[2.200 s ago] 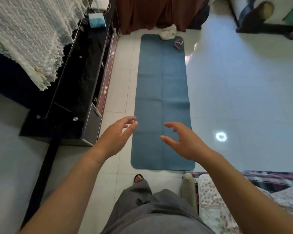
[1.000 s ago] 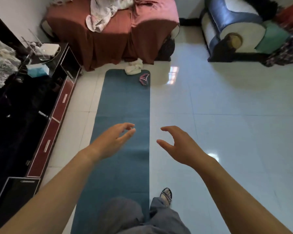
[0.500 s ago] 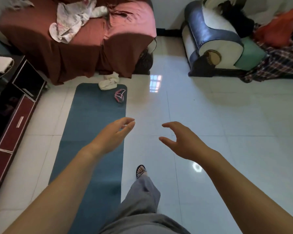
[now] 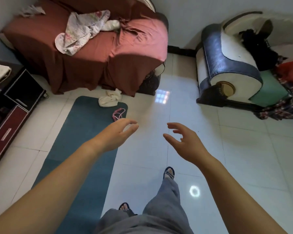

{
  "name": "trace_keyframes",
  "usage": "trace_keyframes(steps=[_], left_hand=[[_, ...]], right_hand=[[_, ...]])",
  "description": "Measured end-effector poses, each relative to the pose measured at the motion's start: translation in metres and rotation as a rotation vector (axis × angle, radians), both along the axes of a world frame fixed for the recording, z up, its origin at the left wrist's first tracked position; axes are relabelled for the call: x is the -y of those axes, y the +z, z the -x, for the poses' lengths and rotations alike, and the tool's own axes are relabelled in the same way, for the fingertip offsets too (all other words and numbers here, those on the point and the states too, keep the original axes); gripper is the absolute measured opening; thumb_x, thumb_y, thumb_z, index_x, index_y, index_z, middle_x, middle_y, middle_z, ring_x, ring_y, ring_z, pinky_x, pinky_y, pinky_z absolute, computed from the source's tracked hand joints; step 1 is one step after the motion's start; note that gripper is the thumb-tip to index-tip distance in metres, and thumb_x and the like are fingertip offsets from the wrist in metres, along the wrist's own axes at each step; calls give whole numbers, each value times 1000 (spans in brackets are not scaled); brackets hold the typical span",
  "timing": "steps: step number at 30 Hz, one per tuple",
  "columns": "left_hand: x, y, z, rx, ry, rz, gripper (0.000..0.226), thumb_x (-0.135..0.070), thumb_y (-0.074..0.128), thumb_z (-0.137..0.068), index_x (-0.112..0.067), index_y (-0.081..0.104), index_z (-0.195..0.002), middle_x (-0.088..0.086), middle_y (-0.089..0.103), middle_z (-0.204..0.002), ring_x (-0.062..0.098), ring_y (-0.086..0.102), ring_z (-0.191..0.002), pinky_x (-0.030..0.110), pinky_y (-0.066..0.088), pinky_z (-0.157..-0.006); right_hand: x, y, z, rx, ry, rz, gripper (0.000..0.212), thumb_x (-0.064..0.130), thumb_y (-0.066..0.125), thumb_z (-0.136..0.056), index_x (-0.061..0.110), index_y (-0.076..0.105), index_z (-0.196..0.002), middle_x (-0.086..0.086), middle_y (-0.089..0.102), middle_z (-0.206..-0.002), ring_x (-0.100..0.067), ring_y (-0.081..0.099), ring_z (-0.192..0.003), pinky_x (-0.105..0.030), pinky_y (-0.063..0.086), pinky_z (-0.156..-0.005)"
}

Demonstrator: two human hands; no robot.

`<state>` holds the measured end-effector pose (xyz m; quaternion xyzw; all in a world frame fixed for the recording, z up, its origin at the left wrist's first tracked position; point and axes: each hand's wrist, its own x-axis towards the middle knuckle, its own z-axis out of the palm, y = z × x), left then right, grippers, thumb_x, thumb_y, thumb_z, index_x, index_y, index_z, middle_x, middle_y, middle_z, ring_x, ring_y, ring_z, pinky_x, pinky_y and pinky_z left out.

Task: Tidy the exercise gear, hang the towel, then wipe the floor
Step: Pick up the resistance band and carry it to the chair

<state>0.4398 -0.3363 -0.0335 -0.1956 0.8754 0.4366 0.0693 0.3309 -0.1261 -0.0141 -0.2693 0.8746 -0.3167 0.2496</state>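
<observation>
I see the blue exercise mat lying flat on the floor, running from the lower left of the frame up toward the middle. Its near end is cut off behind my operator's left forearm and the bottom edge. At its far end a crumpled cream towel sits half on the mat's edge and half on the tiles. Just below and right of it, on the mat's far right corner, lies a small pink looped thing. I cannot tell whether it is a band or a rope, and the left hand's fingertips cover its lower end.

The left hand hovers in the centre of the frame over the mat's right edge, fingers loosely curved with the thumb near them, holding nothing. The right hand hovers beside it over bare tile, fingers spread and slightly bent, also holding nothing. The two hands are apart.

Grey trousers fill the bottom centre. One sandalled foot is forward on the tiles, while the other shows only its toes.

The floor is glossy white tile with bright reflections. In the upper left a sofa under a red-brown cover carries a rumpled floral cloth. In the upper right is a white and dark armchair, with dark clothing heaped on it. A plaid cloth is cut off by the right edge. A dark cabinet with red drawers is clipped at the left edge.
</observation>
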Motion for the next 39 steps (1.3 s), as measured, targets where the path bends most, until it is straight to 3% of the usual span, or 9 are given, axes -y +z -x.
trace_keyframes(steps=[8,13,16,22,28,33,39], left_hand=[[-2,-1,136,-9,209,-103,40,-43,37,-96,-25,50,-130,-13,49,-124,1,43,-115,20,33,-90],[21,2,172,-27,408,-140,41,-45,39,-95,-28,50,-130,-16,51,-124,0,46,-114,11,34,-83],[45,-4,164,17,534,-109,40,-44,41,-95,-28,50,-130,-15,49,-126,1,45,-115,18,34,-91],[111,-29,141,71,708,-86,35,-41,44,-95,-27,53,-126,-10,51,-125,3,46,-116,21,32,-97],[184,-47,153,74,774,-143,36,-46,43,-93,-31,52,-125,-10,51,-130,6,46,-121,32,35,-107],[231,-50,168,105,785,-161,36,-45,44,-93,-29,53,-124,-10,54,-126,5,48,-115,24,36,-99],[274,-57,181,132,867,-136,36,-40,45,-94,-26,53,-126,-11,52,-126,1,47,-113,20,33,-97]], right_hand=[[26,-3,171,15,200,-107,52,47,56,-88,29,42,-135,10,47,-137,-9,45,-123,-24,37,-97],[66,-12,242,70,363,-172,55,51,57,-85,32,41,-134,10,46,-138,-9,45,-124,-26,38,-98],[118,-17,259,61,498,-180,56,51,57,-86,29,42,-135,9,47,-138,-11,44,-125,-27,37,-100],[227,-25,261,20,726,-158,53,46,57,-87,25,44,-134,5,47,-138,-14,46,-123,-26,38,-99],[308,-24,282,-47,790,-146,51,43,61,-86,24,48,-131,5,53,-131,-14,49,-120,-21,38,-93],[372,-29,302,-95,948,-224,57,44,64,-84,23,45,-133,5,51,-132,-12,47,-116,-17,34,-88],[443,-52,335,-120,1095,-265,64,45,65,-83,20,41,-137,2,47,-138,-15,45,-123,-22,34,-98]])
